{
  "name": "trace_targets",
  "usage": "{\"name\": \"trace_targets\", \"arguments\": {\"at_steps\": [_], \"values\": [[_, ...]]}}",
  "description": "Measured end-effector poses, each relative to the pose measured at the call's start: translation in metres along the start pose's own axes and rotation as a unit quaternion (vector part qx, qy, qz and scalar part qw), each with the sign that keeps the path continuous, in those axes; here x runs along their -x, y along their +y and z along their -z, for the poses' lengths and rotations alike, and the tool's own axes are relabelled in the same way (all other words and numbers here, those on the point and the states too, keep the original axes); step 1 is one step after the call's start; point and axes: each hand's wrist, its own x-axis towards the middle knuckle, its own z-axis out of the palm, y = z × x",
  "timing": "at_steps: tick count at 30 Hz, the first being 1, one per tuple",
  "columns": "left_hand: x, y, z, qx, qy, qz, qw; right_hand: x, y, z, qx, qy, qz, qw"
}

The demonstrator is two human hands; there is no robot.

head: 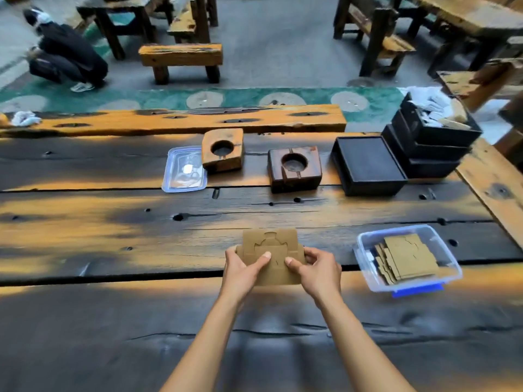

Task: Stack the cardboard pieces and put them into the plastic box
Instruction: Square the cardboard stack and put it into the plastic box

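Cardboard pieces (271, 257), brown and die-cut with curved slots, are held as a small stack just above the desk (113, 227), at centre, near its front edge. The left hand (243, 268) grips the stack's left side, thumb pressed on the top face and fingers underneath. The right hand (317, 270) grips the right side the same way, thumb on top. Both grips are closed on the stack. The upper sheet sits offset from the lower ones, its top edge projecting further away from the person.

The plastic box (368, 250), clear with a blue latch on its near side, stands on the desk to the right of the hands, apart from them. It is uncovered and already contains a loose pile of similar cardboard (407, 258), fanned at the left edge.

At the far side of the desk lies a clear lid (184, 171) with a blue rim; it carries a printed label, too blurred to read. Touching its right edge is a light wooden block (223, 149) with a round hole. A dark wooden block (294, 168) with a round recess stands further right, then a flat black box (368, 165), then a pile of black trays (430, 142) topped with white items.

No legible writing or brand marks are visible on any item.
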Motion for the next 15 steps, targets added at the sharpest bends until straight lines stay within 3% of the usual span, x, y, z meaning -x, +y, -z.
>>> {"name": "trace_targets", "arguments": {"at_steps": [3, 15], "values": [[0.012, 0.002, -0.001, 0.006, -0.057, -0.01, 0.998, 0.007, 0.004, 0.021, -0.012, 0.019, -0.02, 1.0], [0.041, -0.022, -0.088, -0.166, -0.049, -0.064, 0.983, 0.013, 0.053, 0.1, 0.047, 0.08, -0.043, 0.995]]}}
